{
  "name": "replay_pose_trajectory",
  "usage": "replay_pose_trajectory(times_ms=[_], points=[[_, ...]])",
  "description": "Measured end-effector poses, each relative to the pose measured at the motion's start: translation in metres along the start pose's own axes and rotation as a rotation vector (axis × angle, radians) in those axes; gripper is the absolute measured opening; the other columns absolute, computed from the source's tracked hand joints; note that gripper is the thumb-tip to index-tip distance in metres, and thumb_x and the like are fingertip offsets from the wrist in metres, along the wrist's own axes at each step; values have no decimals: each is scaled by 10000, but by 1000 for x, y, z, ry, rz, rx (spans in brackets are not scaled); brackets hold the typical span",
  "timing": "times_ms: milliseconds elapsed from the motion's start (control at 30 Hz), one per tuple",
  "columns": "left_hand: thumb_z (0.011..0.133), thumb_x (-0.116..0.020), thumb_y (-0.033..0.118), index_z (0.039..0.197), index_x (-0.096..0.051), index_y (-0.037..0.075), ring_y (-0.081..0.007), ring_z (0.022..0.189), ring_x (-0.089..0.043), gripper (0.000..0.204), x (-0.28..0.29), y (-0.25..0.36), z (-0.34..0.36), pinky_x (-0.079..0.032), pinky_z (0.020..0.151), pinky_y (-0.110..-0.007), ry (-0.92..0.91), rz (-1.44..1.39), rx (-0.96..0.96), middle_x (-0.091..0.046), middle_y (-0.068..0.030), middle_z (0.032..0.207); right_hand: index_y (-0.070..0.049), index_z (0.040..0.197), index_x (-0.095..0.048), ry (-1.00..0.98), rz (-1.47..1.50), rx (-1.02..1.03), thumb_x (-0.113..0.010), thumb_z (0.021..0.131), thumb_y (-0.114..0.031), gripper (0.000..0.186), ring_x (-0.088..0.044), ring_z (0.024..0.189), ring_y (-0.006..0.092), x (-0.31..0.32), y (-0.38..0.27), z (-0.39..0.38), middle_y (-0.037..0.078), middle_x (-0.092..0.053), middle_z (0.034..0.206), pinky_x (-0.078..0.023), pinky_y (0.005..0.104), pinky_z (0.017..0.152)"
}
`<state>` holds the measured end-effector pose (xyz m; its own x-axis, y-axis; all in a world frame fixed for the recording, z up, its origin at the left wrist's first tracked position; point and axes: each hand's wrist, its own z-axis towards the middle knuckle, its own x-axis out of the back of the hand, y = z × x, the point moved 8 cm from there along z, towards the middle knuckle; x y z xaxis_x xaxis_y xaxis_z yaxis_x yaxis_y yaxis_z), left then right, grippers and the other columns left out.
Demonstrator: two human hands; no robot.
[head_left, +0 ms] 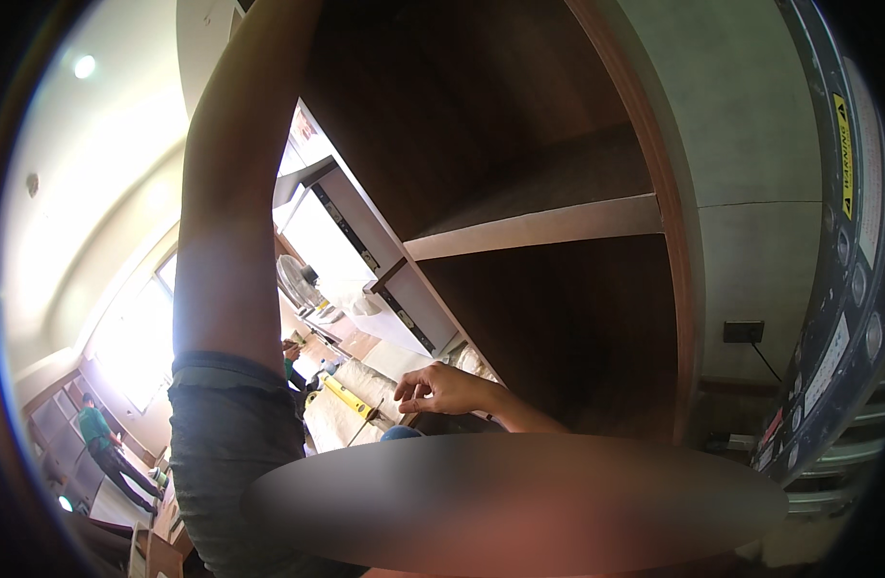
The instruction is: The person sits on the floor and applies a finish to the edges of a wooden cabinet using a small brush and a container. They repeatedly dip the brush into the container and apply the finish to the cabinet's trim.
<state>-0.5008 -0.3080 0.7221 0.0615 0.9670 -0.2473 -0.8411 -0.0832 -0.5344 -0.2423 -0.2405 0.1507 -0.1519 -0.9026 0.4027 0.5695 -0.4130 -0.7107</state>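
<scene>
My left arm (pixel 228 231), its sleeve rolled up, stretches up past the top edge, so its hand is out of sight. Low in the middle is my right hand (pixel 440 389), with its fingers loosely bent and somewhat apart. No object shows in it. It hangs in front of the lower opening of a dark brown wooden cabinet (pixel 548 289). A pale shelf edge (pixel 548 225) crosses the cabinet, and a reddish-brown frame (pixel 688 318) lines its right side. Below and left of the hand lies a long yellow tool (pixel 349 396) with a thin dark end.
At right stands a dark grey ladder (pixel 871 260) close to a grey-green wall (pixel 760 260) with a dark socket (pixel 743 331) and cable. Farther left are a fan (pixel 296 279), white panels with dark rails (pixel 346 226), and a person in green (pixel 100 433). A blurred oval covers the lower middle.
</scene>
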Motion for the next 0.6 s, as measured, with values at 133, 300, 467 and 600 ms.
replay_pose_trajectory(times_ms=[133, 300, 467, 600], points=[[852, -738, 202, 927, -754, 43, -281, 849, -724, 176, 1, -9, -1, -561, 769, -418, 11, -78, 78, -747, -149, 933, 6, 1165, -718, -17, 11, 2, -764, 927, -384, 459, -730, 921, 254, -3, -1, 1, 178, -763, 1046, -569, 373, 821], [861, -774, 253, 870, -719, 33, -244, 787, -693, 227, -2, -8, -3, -539, 721, -405, -19, -134, 148, -720, -133, 861, 10, 1168, -716, -7, -12, 19, -766, 925, -389, 469, -729, 913, 255, -1, 5, 2, 181, -761, 1048, -570, 374, 816], [848, -771, 219, 854, -703, 24, -262, 778, -688, 207, -5, -13, -2, -534, 716, -416, 48, -113, 138, -710, -142, 850, -26, 1159, -725, 0, -31, -1, -764, 931, -397, 437, -720, 918, 220, 0, 7, -2, 141, -763, 1031, -560, 366, 826], [847, -755, 195, 861, -703, 15, -273, 799, -703, 188, -7, -25, -4, -542, 733, -423, 124, -51, 27, -717, -152, 890, -54, 1151, -732, -1, -40, -23, -765, 933, -392, 404, -715, 921, 200, 0, 7, -4, 120, -765, 1023, -556, 356, 834]])
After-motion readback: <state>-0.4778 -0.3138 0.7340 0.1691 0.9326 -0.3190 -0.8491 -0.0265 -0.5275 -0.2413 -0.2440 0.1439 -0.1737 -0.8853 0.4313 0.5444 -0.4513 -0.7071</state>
